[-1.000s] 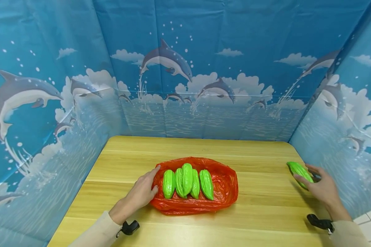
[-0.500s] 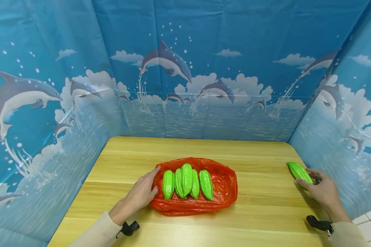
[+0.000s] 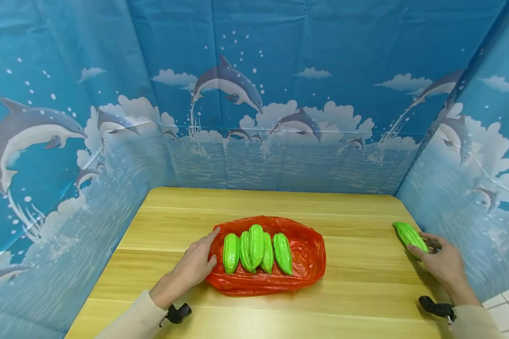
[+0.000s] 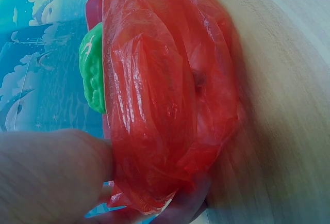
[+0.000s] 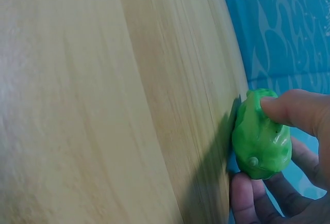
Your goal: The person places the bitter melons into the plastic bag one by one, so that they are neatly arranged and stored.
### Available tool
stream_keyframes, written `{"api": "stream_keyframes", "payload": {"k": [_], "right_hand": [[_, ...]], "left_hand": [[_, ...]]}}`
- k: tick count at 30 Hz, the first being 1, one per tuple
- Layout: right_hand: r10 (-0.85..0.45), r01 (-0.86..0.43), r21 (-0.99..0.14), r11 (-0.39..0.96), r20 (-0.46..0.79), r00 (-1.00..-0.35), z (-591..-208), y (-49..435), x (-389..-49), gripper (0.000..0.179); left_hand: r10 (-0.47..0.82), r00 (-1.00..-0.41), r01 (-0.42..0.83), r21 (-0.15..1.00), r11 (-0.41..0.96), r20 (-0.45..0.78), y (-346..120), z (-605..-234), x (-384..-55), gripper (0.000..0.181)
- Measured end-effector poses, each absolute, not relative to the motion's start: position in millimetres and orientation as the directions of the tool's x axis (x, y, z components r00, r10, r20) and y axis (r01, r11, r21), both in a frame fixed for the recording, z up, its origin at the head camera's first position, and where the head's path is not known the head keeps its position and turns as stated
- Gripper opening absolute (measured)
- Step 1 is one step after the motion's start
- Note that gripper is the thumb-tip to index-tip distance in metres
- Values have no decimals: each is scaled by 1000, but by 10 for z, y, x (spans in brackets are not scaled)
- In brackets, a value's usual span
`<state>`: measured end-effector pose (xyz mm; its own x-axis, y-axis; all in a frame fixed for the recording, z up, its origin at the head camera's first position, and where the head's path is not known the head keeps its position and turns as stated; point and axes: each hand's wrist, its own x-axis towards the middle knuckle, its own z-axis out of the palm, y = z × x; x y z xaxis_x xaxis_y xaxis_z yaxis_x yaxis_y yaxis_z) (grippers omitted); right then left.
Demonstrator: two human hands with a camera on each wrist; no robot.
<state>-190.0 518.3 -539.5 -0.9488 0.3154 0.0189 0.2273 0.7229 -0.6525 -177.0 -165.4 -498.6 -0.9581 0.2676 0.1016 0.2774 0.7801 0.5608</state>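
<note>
A red plastic bag [image 3: 309,256] lies spread open at the middle of the table, with several bright green bitter gourds [image 3: 256,245] side by side inside it. At the bag's left end my left hand [image 3: 192,263] holds its edge; in the left wrist view, the thumb is on the near side and other fingers pass behind the red film. Near the table's right edge lies one more bitter gourd [image 3: 408,235]. My right hand [image 3: 443,263] grips its near end, thumb on top and fingers around the lower side, as the right wrist view shows. The bag hides some left fingertips.
The wooden table [image 3: 356,301] extends around the bag, with rounded far corners. A blue dolphin-print curtain [image 3: 280,155] encloses its back and both sides. White floor tiles [image 3: 506,306] show at the lower right.
My right thumb and fingers have shifted slightly toward the near end of the lone bitter gourd, which stays in about the same place. The left hand and the bag have not visibly moved.
</note>
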Motion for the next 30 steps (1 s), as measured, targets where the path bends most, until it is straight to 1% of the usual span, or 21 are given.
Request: {"api": "stream_keyframes", "payload": {"k": [4, 11, 19, 26, 30], "right_hand": [[321, 224, -663, 714, 26, -947, -5400, 5166, -1899, 82], [332, 242, -669, 703, 8, -943, -5410, 5175, -1908, 87], [345, 251, -677, 692, 5, -938, -5348, 5099, -1921, 87], [338, 212, -706, 676, 41, -940, -5306, 5008, -1917, 83], [328, 207, -712, 671, 35, -944, -5268, 4949, -1920, 83]], "left_hand": [[268, -958, 276, 561, 781, 99, -1656, -4994, -1770, 78], [272, -958, 277, 560, 781, 95, -1657, -4999, -1769, 78], [269, -959, 271, 560, 783, 87, -1655, -4988, -1769, 78], [265, -960, 268, 558, 785, 88, -1648, -4984, -1765, 78], [264, -961, 264, 560, 785, 83, -1644, -4992, -1762, 78]]}}
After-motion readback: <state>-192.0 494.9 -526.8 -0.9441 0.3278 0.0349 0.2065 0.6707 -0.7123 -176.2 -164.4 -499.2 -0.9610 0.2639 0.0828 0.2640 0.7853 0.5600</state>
